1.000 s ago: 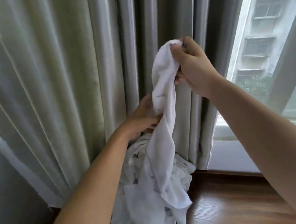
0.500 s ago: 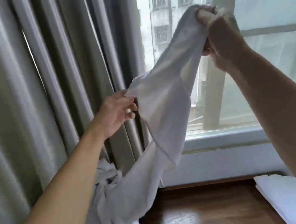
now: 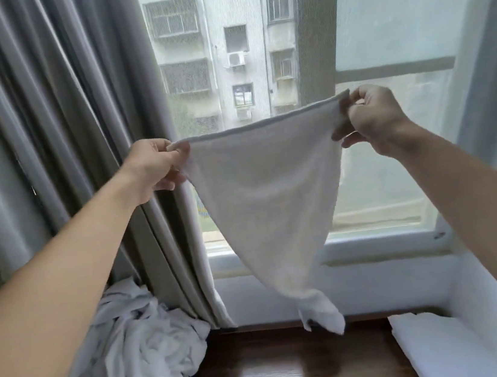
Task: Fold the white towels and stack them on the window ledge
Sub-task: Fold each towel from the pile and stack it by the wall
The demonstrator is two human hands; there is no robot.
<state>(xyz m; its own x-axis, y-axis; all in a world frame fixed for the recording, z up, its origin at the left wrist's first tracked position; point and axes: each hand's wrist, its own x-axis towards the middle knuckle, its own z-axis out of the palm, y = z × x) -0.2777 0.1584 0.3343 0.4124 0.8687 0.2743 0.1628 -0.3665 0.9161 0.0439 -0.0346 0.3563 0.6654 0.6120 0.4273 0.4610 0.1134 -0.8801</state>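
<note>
Early going: left hand (image 3: 155,162) and right hand (image 3: 370,118) pinching top corners of one hanging white terry towel (image 3: 266,192), unfolded yet; crumpled white towel heap (image 3: 141,344) waiting at left, folded white stack (image 3: 432,347) already on dark wooden ledge (image 3: 281,374).

A plain white towel (image 3: 262,205) hangs against the window. Left of the window, grey curtains (image 3: 52,125) show plain vertical folds. Below the window, the ledge (image 3: 283,370) is dark reddish-brown wood grain. A crumpled white towel pile (image 3: 142,354) lies at the curtain's foot; a folded white towel (image 3: 436,350) lies at the ledge's right end.
</note>
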